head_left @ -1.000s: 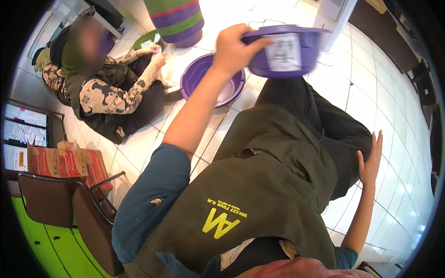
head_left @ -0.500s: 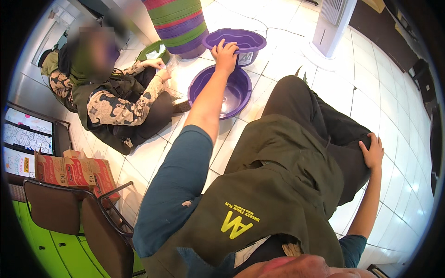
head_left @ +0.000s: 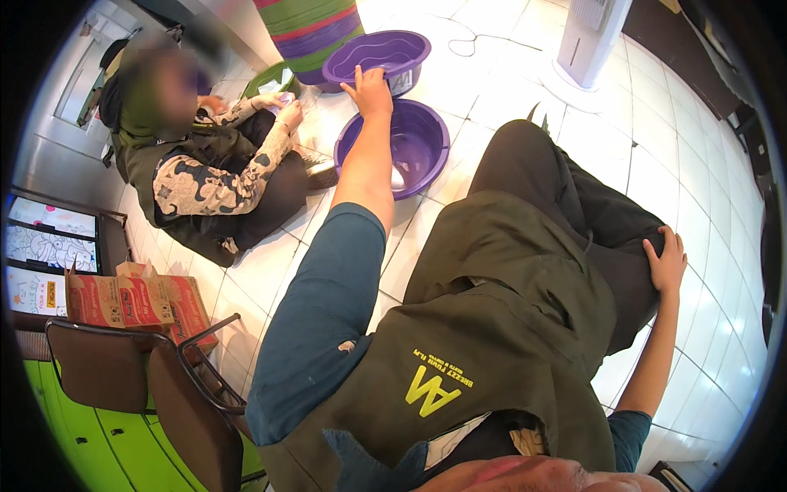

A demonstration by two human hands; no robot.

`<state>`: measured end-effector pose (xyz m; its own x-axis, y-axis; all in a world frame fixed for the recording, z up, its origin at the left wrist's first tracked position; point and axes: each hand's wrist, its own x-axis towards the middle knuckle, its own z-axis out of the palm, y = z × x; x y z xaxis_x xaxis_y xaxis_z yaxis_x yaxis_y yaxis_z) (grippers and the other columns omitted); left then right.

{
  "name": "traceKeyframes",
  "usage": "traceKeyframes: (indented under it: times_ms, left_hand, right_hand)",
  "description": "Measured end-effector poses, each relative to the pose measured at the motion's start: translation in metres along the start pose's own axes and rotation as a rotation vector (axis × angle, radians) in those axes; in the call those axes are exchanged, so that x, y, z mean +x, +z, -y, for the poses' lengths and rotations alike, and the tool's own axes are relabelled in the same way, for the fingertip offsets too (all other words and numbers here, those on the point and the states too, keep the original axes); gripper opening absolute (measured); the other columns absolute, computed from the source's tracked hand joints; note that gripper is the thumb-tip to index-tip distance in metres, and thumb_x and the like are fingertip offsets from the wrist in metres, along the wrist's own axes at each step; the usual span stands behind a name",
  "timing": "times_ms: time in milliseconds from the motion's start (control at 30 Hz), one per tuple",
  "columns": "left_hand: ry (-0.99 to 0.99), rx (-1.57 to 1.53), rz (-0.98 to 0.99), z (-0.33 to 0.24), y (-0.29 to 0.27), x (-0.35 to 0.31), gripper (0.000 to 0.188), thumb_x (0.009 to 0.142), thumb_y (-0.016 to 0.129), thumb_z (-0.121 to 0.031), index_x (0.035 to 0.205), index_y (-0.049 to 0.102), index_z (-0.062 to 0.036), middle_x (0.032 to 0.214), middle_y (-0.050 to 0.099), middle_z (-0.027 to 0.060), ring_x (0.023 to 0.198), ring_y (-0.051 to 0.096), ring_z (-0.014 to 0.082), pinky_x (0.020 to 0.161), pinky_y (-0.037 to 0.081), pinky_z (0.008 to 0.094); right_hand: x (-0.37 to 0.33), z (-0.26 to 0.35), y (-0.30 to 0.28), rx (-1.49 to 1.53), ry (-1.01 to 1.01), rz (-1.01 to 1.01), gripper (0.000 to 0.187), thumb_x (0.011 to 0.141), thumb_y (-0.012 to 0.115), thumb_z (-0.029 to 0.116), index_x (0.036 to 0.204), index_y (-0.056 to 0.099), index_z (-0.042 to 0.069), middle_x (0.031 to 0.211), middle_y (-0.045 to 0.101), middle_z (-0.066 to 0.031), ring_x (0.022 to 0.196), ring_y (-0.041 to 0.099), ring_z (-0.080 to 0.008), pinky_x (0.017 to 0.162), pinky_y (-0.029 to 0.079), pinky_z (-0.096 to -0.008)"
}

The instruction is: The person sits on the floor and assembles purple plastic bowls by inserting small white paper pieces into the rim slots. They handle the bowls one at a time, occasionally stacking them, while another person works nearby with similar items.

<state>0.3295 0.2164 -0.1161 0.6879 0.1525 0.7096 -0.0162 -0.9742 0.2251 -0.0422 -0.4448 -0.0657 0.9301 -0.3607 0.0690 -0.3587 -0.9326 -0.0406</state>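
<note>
My left hand point(head_left: 369, 93) reaches forward, its fingers hooked over the near rim of a purple basin point(head_left: 402, 51) with a pale label on its side. Just below it on the floor is a round purple basin point(head_left: 428, 148), partly hidden by my forearm; a small whitish patch shows inside. The held basin's near side overlaps the round one's far rim; I cannot tell whether they touch. My right hand point(head_left: 667, 261) rests with spread fingers on my dark-trousered right knee point(head_left: 627, 246), holding nothing.
A tall stack of green, red and purple basins point(head_left: 316, 37) stands behind. Seated at left, a person point(head_left: 213, 180) handles something whitish beside a green basin point(head_left: 262, 80). A white upright appliance point(head_left: 586, 49), cardboard boxes point(head_left: 139, 299) and a brown chair point(head_left: 106, 361) surround us.
My left hand has moved left and slightly away from me, and the labelled purple basin has shifted left with it toward the stack. My right hand stays on the knee.
</note>
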Motion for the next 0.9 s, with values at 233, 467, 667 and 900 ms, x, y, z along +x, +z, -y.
traceKeyframes:
  times_ms: [233, 467, 667, 900]
  left_hand:
    - [0.032, -0.257, 0.294, 0.049, 0.006, 0.004, 0.027, 0.092, 0.073, -0.009, 0.119, 0.071, -0.0124, 0.128, 0.071, 0.0123, 0.149, 0.045, 0.0421, 0.123, 0.027, 0.0692]
    - [-0.203, -0.275, 0.798, -0.020, 0.008, -0.071, 0.116, 0.086, 0.068, -0.077, 0.170, 0.020, -0.0124, 0.175, 0.008, 0.0294, 0.161, 0.013, 0.0486, 0.125, 0.013, 0.0709]
    - [0.077, -0.344, 0.895, -0.072, -0.100, -0.198, 0.090, 0.090, 0.077, -0.039, 0.166, 0.032, -0.0190, 0.151, 0.051, 0.0310, 0.131, 0.059, 0.0478, 0.104, 0.051, 0.0563]
    - [-0.009, -0.290, 0.827, -0.067, -0.163, -0.194, 0.066, 0.097, 0.068, -0.016, 0.159, 0.045, -0.0211, 0.101, 0.075, 0.0259, 0.096, 0.071, 0.0483, 0.085, 0.056, 0.0561]
  right_hand:
    - [0.005, 0.009, 0.005, 0.007, 0.004, -0.008, 0.056, 0.097, 0.069, 0.048, 0.144, 0.053, 0.022, 0.150, 0.057, -0.0037, 0.154, 0.038, -0.0341, 0.123, 0.025, -0.0678]
    - [0.005, 0.007, 0.000, -0.009, -0.018, -0.026, 0.057, 0.098, 0.067, 0.052, 0.144, 0.053, 0.021, 0.149, 0.057, -0.0052, 0.154, 0.038, -0.0327, 0.124, 0.025, -0.0660]
    - [0.004, 0.010, 0.001, 0.001, 0.001, -0.037, 0.056, 0.098, 0.067, 0.052, 0.142, 0.055, 0.021, 0.146, 0.059, -0.0029, 0.152, 0.040, -0.0311, 0.123, 0.027, -0.0652]
    - [0.004, 0.005, 0.007, 0.008, -0.010, -0.070, 0.055, 0.097, 0.070, 0.052, 0.141, 0.056, 0.022, 0.145, 0.061, -0.0026, 0.152, 0.041, -0.0314, 0.123, 0.027, -0.0650]
